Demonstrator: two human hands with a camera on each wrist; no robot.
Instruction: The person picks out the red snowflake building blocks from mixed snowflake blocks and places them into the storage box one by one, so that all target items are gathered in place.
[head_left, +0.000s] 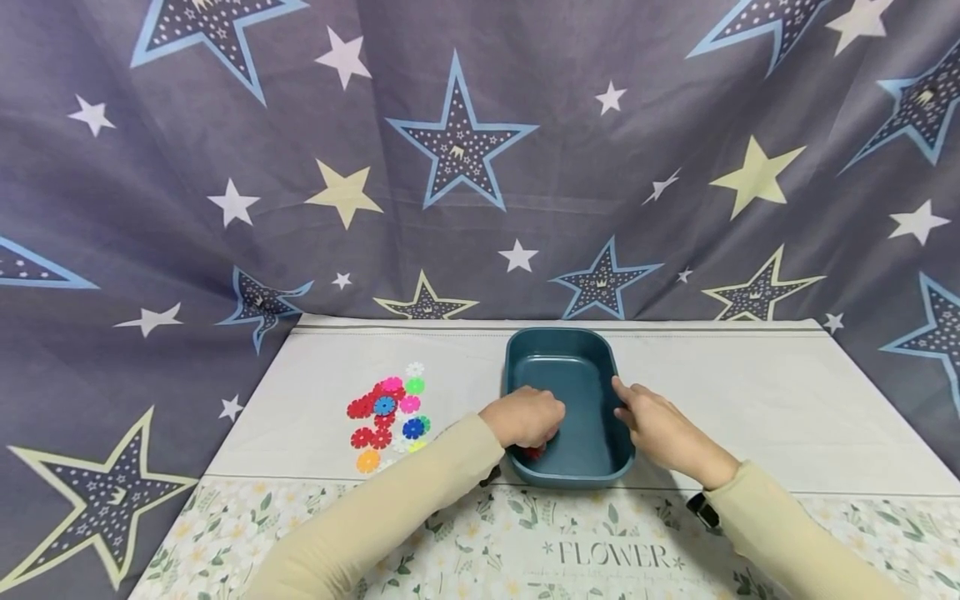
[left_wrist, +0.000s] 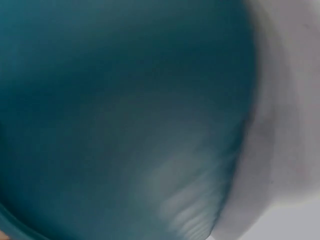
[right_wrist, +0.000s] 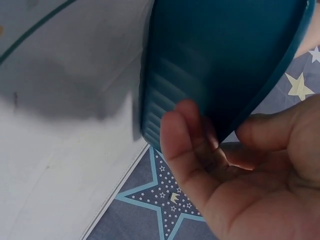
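Note:
A deep teal rectangular tub (head_left: 568, 482) with rounded corners stands on the white cloth. My left hand (head_left: 525, 417) reaches over its left rim, fingers curled downward inside it. A red flower-shaped plastic disc (head_left: 534, 452) shows at the left fingertips, partly hidden by the hand. At the tub's right side, my right hand (head_left: 660, 429) pinches the rim; in the right wrist view the thumb lies at the edge and the fingers press the outer wall. The left wrist view holds only the tub's blurred outer wall (left_wrist: 125, 125), with the left hand out of sight.
Left of the tub lies a loose pile of flower-shaped discs (head_left: 384, 406) in red, pink, green, blue, orange and white. A floral cloth (head_left: 465, 533) covers the table's front. Behind the table hangs a grey curtain (head_left: 570, 208) with stars.

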